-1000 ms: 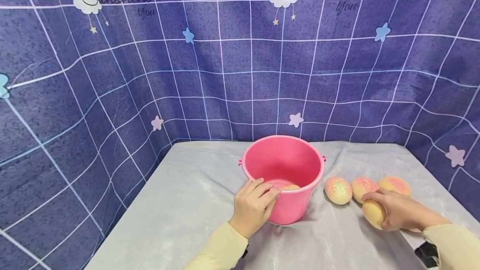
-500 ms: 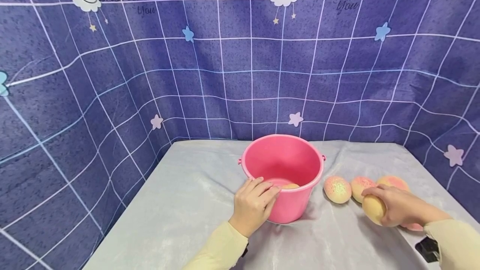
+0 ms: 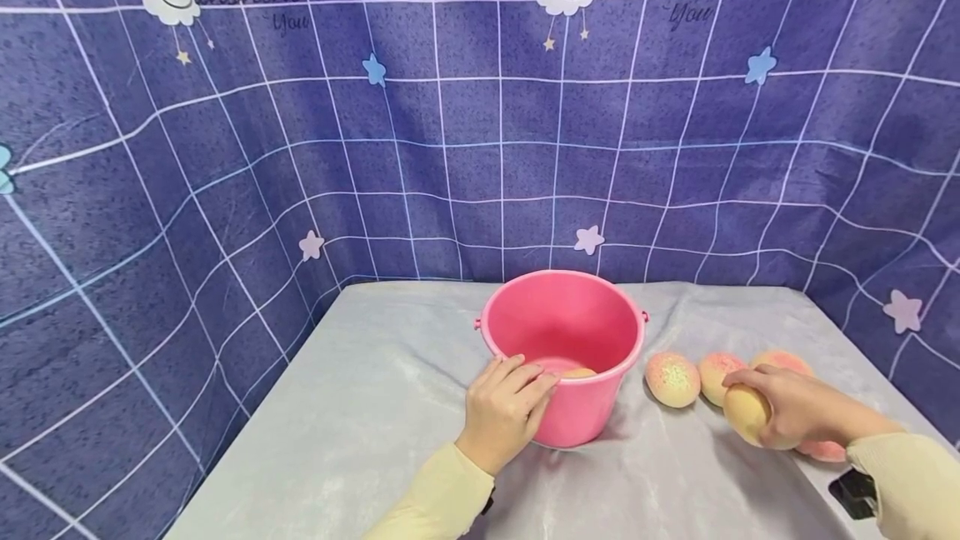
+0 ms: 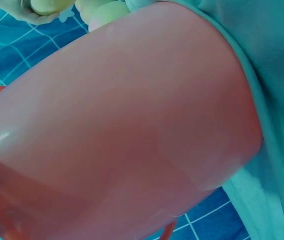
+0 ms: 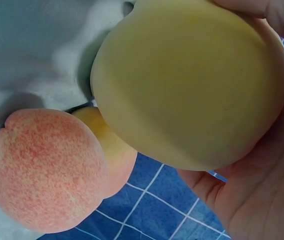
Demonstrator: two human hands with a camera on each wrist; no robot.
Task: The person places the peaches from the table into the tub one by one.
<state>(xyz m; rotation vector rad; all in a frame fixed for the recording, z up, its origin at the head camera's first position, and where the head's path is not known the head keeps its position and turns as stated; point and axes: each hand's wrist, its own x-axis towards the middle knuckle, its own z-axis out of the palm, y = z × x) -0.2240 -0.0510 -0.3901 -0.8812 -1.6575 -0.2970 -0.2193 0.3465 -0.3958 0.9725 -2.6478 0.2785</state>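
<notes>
A pink bucket (image 3: 573, 415) stands upright on the cloth-covered table, and a peach (image 3: 579, 373) shows low inside it. My left hand (image 3: 504, 411) grips its near rim, fingers hooked over the edge; the bucket wall (image 4: 122, 120) fills the left wrist view. To the right, my right hand (image 3: 802, 411) holds a yellow peach (image 3: 746, 413) between thumb and fingers, close over the table. In the right wrist view this peach (image 5: 192, 85) lies against the fingers, its smooth yellow side showing. Near that hand lie a speckled peach (image 3: 672, 380) and a pinkish peach (image 3: 718, 375).
Another peach (image 3: 783, 361) sits behind the right hand, and a pink peach (image 3: 823, 450) is partly hidden beneath the right wrist. Grey cloth (image 3: 360, 407) covers the table. A blue checked curtain (image 3: 465, 123) hangs behind and along the sides.
The right hand has risen slightly with the yellow peach, and more of the pink peach under the wrist shows. The left hand keeps its place on the bucket rim.
</notes>
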